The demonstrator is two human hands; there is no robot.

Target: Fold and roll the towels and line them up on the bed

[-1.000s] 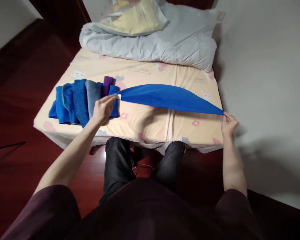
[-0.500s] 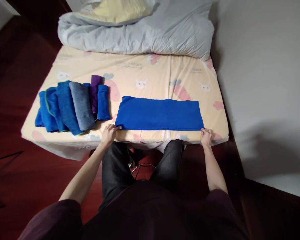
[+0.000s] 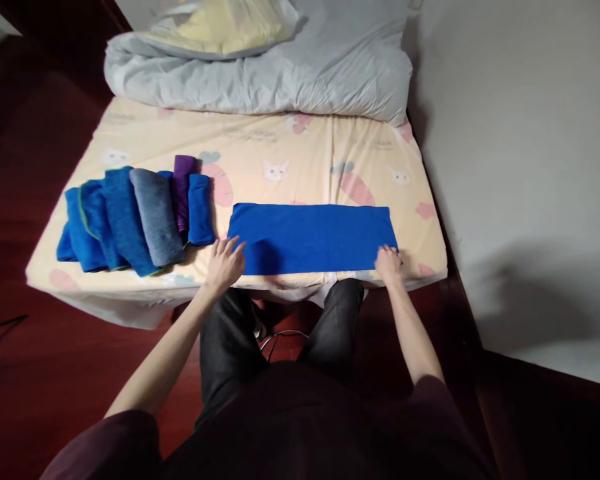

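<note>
A blue towel [image 3: 310,237], folded into a long flat strip, lies across the near part of the bed. Over its near left corner hovers my left hand [image 3: 225,262], fingers apart with nothing in them, casting a shadow on the cloth. My right hand [image 3: 389,262] is at the towel's near right corner, its fingers bent down onto or just over the edge; whether they pinch the cloth is hard to see. Left of the towel sit several rolled towels, among them a grey one [image 3: 157,217], a purple one [image 3: 183,190] and a small blue one [image 3: 201,210].
The bed [image 3: 275,147] has a cream sheet printed with carrots and rabbits. A bunched pale grey quilt [image 3: 260,83] fills its far end, with a yellow-and-grey pillow or cloth [image 3: 230,27] on top. A white wall [image 3: 520,167] stands along the right side.
My left hand has let go of the towel's left corner and lifted, its fingers spreading. My right hand has shifted slightly inward along the edge. The towel's near edge lies closer to me.
</note>
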